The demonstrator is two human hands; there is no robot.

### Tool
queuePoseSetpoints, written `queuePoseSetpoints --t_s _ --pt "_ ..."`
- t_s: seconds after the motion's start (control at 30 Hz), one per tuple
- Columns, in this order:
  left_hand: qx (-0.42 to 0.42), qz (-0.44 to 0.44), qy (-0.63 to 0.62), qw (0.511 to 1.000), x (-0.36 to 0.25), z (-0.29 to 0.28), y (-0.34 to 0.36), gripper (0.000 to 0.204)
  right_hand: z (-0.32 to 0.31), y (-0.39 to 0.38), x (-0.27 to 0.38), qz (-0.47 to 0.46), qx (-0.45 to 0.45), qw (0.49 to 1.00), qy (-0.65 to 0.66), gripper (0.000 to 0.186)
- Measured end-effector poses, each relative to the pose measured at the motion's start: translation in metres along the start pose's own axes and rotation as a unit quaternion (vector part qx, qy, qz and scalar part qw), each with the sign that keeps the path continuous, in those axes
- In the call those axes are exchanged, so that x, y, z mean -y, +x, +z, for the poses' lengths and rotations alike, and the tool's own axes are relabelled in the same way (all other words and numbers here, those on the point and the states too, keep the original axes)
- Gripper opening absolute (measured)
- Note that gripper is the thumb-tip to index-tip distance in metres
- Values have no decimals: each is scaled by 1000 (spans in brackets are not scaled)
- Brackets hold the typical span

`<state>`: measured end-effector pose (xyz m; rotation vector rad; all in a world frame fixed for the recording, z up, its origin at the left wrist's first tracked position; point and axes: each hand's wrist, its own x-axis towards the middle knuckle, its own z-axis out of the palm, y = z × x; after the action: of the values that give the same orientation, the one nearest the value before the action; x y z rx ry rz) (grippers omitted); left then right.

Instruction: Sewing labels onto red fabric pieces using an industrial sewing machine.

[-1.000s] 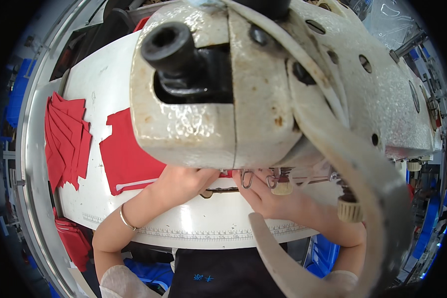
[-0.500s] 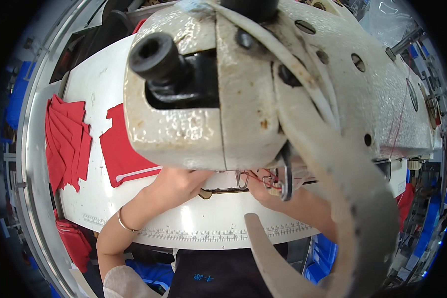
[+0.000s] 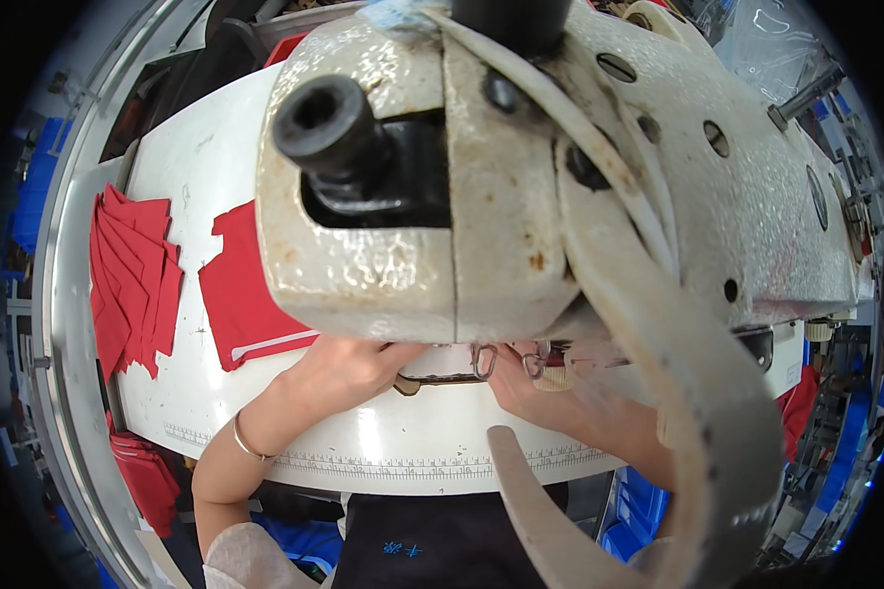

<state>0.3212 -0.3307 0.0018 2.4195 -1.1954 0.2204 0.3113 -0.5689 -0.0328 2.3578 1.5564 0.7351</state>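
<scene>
The cream head of a sewing machine (image 3: pixel 363 280) fills the upper middle and hides the needle area. My left hand (image 3: pixel 349 371) lies at its lower left edge, fingers bent and closed, tips hidden under the head. Beside it, a red fabric piece (image 3: pixel 241 285) with a pale strip along its near edge lies partly under the machine. My right hand (image 3: pixel 530 388) is across the needle area, behind two wire thread loops (image 3: pixel 483 361). Its fingers look drawn together, though the machine covers most of them. What either hand pinches cannot be made out.
A fanned stack of red fabric pieces (image 3: pixel 133 280) lies at the left of the white table (image 3: pixel 363 442), with more red cloth (image 3: pixel 147 481) hanging below it. A ruler strip runs along the near edge. A curved cream arm (image 3: pixel 648 344) crosses the right foreground. Blue bins (image 3: pixel 643 506) stand below.
The metal lever and red threads by the wire loops have gone out of sight. The machine head appears slightly lower and further right in the picture. Both hands have hardly moved.
</scene>
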Motion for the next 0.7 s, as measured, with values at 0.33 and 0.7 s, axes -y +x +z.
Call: queuePoseSetpoints --t_s 0.33,0.7 --pt "-5 -34 -10 999 4 7 0 32 -7 -7 -4 162 20 930 330 23" --pt "-19 -21 12 1000 11 14 9 20 -15 -15 -11 238 67 872 423 17"
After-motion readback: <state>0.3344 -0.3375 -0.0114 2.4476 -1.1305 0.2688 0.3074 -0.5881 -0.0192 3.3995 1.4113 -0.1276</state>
